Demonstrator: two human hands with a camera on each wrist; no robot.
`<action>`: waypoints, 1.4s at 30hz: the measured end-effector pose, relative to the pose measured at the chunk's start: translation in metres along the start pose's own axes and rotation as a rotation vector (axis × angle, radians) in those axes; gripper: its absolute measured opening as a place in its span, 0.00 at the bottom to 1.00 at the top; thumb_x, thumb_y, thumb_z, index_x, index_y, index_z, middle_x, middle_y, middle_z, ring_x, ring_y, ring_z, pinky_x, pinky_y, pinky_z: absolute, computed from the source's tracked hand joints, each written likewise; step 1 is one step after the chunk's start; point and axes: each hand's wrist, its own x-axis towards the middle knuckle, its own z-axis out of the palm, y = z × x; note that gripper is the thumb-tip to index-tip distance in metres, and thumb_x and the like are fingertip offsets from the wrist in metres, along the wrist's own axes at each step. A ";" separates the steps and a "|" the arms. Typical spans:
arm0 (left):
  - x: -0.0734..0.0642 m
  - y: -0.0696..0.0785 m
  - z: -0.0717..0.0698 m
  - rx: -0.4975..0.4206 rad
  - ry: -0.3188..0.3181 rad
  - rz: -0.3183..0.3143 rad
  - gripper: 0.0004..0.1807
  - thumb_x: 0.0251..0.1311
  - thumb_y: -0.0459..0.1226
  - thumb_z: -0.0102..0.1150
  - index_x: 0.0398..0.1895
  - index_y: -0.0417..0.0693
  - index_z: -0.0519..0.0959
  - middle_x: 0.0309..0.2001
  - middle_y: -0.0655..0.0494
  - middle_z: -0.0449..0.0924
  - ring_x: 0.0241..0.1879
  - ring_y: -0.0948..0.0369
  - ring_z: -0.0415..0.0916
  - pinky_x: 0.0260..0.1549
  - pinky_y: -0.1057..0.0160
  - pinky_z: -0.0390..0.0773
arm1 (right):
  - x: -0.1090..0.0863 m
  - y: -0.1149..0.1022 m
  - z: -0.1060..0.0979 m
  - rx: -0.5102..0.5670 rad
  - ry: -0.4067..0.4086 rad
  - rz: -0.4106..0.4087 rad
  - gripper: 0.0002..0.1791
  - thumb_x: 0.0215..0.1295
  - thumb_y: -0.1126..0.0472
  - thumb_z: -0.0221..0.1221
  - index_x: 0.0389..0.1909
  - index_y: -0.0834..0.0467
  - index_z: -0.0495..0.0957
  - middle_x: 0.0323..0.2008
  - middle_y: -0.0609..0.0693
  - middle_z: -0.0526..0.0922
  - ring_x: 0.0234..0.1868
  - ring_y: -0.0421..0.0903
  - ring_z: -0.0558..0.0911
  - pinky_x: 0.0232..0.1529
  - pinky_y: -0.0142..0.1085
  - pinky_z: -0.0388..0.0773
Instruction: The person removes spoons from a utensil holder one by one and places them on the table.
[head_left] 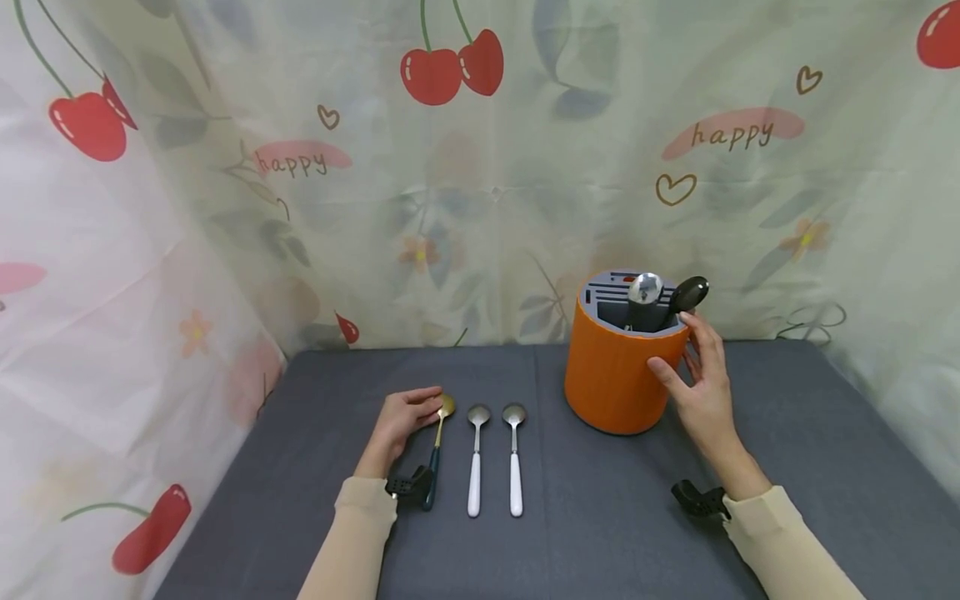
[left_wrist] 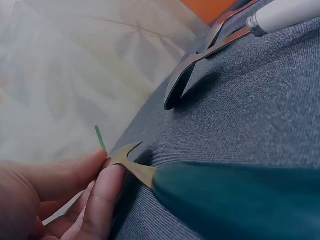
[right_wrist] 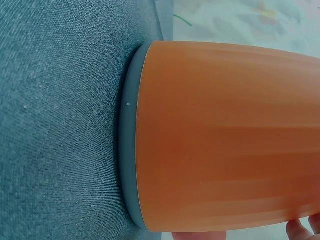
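as the left hand (head_left: 405,414) pinches a gold spoon (head_left: 435,458), right hand (head_left: 707,400) grips orange holder (head_left: 613,375), two utensils (head_left: 689,294) inside

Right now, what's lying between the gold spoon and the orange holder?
The head view shows one white-handled spoon, then a second white-handled spoon, between the gold spoon and the orange holder.

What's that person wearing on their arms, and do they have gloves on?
The left sleeve and right sleeve are long, plain and pale cream. Each wrist has a small black gadget: left gadget, right gadget. The left hand and right hand are bare, so no gloves!
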 end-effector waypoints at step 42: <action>-0.007 0.010 0.004 0.621 0.124 0.126 0.13 0.62 0.38 0.75 0.48 0.44 0.91 0.37 0.51 0.91 0.27 0.65 0.82 0.30 0.67 0.80 | 0.000 0.001 0.000 0.005 0.000 -0.001 0.44 0.66 0.74 0.67 0.80 0.49 0.62 0.78 0.45 0.58 0.75 0.46 0.63 0.78 0.45 0.58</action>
